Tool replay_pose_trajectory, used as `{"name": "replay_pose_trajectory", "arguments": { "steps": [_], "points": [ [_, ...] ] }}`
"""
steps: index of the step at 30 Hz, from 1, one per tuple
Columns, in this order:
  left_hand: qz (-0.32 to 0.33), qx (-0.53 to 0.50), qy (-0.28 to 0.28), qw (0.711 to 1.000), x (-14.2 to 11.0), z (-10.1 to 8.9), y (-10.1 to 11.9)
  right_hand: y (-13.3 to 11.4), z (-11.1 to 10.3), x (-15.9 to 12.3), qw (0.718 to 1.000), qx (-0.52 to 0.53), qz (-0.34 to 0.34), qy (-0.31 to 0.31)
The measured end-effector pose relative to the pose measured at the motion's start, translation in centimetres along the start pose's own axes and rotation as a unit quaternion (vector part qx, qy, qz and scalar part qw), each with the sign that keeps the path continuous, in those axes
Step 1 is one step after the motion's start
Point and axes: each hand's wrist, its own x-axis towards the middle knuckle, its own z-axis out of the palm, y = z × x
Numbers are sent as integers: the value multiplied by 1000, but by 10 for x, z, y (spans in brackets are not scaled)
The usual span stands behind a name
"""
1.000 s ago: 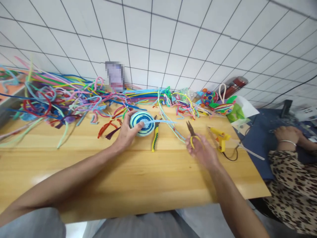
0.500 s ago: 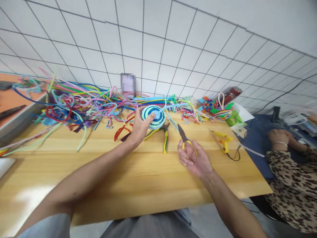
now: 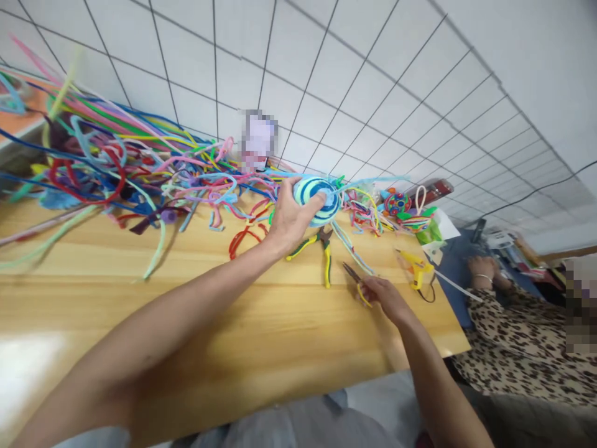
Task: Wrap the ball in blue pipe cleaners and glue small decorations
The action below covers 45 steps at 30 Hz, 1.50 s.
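My left hand (image 3: 289,218) grips a round coil of blue and white pipe cleaner (image 3: 318,198), lifted above the wooden table (image 3: 261,323), with a loose light-blue tail running off to the right. My right hand (image 3: 385,295) rests low on the table, fingers closed on small yellow-handled pliers (image 3: 357,280) whose dark jaws point left. Green and yellow pliers (image 3: 321,249) lie on the table between my two hands.
A big tangle of coloured pipe cleaners (image 3: 116,168) covers the table's back left. A yellow glue gun (image 3: 415,267) lies at the right edge, with finished colourful craft pieces (image 3: 401,208) behind it. Another person in a leopard-print top (image 3: 513,336) sits at the right.
My left hand has raised the coil further back and right. My right hand has lowered the yellow-handled pliers to the table. The view has swung left and tilted.
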Motion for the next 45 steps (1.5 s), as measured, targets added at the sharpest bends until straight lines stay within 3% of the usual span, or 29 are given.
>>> {"name": "replay_pose_trajectory", "arguments": {
  "steps": [4,6,8,12,16,18,21,24,26,29,31,33,36,39,42,45],
  "points": [
    [-7,14,-26,1000,-7,10,-16,29,1,-12,990,-97,8,106],
    [-5,31,-30,999,-12,14,-23,39,7,-22,968,-168,-43,182],
    [6,48,-31,998,-16,16,-28,48,17,-33,926,-269,-130,232],
    [18,76,-44,996,-26,19,-31,60,40,-40,832,-436,-252,235],
    [9,82,-72,994,-35,20,-27,68,43,-27,786,-495,-285,236],
    [-1,82,-82,993,-39,20,-24,70,34,-21,794,-479,-293,233],
    [-25,78,-88,993,-42,19,-21,72,13,-15,859,-365,-276,230],
    [-38,70,-93,992,-44,18,-19,69,-3,-15,955,-109,-206,185],
    [-42,74,-95,992,-46,17,-19,65,-7,-17,980,55,-150,119],
    [-55,76,-95,991,-51,18,-18,54,-1,-20,972,210,-105,19],
    [-69,64,-102,990,-54,20,-18,43,8,-23,967,216,-133,7],
    [-79,48,-110,990,-57,22,-18,30,16,-23,970,111,-207,62],
    [-80,38,-112,990,-59,24,-17,6,24,-19,938,-51,-301,164],
    [-72,36,-110,991,-60,24,-16,-15,31,-10,925,-48,-334,176],
    [-63,33,-112,991,-60,22,-15,-26,35,-1,946,125,-285,96],
    [-54,33,-110,992,-59,21,-14,-26,30,0,938,313,-136,-58]
  ]
}}
